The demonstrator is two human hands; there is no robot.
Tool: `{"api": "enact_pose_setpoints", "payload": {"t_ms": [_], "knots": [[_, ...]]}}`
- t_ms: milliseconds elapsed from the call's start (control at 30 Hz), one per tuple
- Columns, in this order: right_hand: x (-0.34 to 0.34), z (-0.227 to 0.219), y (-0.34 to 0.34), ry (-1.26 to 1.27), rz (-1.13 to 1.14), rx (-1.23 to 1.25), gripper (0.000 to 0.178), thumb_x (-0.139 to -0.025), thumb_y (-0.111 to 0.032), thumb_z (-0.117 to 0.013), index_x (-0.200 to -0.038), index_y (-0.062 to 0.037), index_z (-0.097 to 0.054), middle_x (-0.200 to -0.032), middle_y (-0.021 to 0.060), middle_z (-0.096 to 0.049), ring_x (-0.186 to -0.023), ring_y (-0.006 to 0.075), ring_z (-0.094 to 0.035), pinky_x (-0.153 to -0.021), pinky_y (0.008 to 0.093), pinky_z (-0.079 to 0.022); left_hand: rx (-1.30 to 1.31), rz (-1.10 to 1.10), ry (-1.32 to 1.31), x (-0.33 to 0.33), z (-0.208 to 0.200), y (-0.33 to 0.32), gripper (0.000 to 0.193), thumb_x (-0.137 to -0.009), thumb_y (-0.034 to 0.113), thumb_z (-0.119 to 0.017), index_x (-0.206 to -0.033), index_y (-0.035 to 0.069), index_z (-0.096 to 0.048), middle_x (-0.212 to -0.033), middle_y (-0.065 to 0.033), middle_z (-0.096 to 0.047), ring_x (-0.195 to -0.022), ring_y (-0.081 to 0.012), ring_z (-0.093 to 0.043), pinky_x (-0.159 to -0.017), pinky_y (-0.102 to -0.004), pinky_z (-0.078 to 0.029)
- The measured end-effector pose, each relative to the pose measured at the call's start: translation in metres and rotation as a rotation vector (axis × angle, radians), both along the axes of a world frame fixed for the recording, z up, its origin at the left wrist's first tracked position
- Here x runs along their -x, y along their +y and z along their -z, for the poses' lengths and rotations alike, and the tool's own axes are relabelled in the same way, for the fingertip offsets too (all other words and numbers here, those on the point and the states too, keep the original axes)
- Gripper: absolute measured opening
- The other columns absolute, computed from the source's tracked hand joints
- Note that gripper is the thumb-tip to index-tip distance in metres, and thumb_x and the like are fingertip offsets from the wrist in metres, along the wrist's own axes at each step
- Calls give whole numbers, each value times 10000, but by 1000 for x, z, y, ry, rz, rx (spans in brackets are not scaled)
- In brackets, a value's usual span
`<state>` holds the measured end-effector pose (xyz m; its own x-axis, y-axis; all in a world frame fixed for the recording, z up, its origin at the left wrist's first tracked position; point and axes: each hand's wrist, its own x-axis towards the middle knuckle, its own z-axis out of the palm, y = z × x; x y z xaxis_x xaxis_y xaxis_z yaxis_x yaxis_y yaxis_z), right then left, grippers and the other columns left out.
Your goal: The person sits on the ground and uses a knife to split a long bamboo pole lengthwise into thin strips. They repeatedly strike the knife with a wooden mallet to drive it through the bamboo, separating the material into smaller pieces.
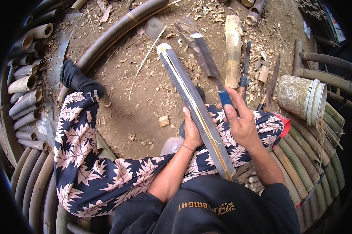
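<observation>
A long dark bamboo pole (180, 78) slants from my lap up to the middle of the view, with pale, split strips along its upper face. My left hand (192, 128) is wrapped round its middle, thumb on the near side and fingers partly hidden beneath. In my right hand (240, 119) is a machete (203, 52), gripped by its blue handle. Its broad, slightly blurred blade points away from me, just right of the pole's far end and apart from it.
Wood chips litter the dirt floor (121, 97). Beyond my right hand lie a peeled log (233, 50) and a dark-bladed knife (246, 62). A dirty white bucket (297, 97) lies at right. Cut bamboo pieces (26, 84) line the left; a long bamboo pole (106, 45) crosses the far left.
</observation>
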<state>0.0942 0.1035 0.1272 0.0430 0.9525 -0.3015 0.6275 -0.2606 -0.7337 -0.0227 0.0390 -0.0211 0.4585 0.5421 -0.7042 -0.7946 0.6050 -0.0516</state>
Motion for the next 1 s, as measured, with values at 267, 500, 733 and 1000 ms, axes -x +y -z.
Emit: {"api": "enact_pose_setpoints", "payload": {"t_ms": [267, 500, 733, 1000], "knots": [[-26, -55, -110, 10, -50, 222, 397, -957, -109, -610, -1310, 71, -588, -1160, 277, -678, -1059, 337, -699, -918, 356, -525, 15, 73, 63, -7, 9, -2, 929, -842, 891, -297, -1205, 67, -529, -956, -157, -635, -782, -302, -683, -639, -496, -604], [-31, -76, -153, -27, -75, 305, 375, -951, -91, -608, -1299, 48, -603, -1181, 256, -681, -1043, 353, -704, -891, 379, -547, 23, 97, 102, -5, 0, 1, 943, -852, 884, -274, -1155, 32, -545, -938, -178, -660, -768, -317, -696, -634, -478, -613], [-42, -83, -173, -58, -94, 324, 382, -944, -86, -613, -1305, 40, -599, -1156, 238, -692, -1011, 347, -709, -863, 375, -549, -15, 112, 161, -7, -1, 0, 933, -856, 877, -276, -1173, 38, -532, -937, -186, -657, -752, -304, -704, -602, -457, -623], [-17, -29, -113, 66, -24, 255, 397, -960, -110, -598, -1313, 69, -582, -1158, 265, -687, -1059, 322, -707, -911, 356, -532, -24, 126, 145, -8, 5, -5, 918, -837, 891, -309, -1166, 68, -547, -948, -168, -638, -786, -308, -693, -633, -480, -608]]}}
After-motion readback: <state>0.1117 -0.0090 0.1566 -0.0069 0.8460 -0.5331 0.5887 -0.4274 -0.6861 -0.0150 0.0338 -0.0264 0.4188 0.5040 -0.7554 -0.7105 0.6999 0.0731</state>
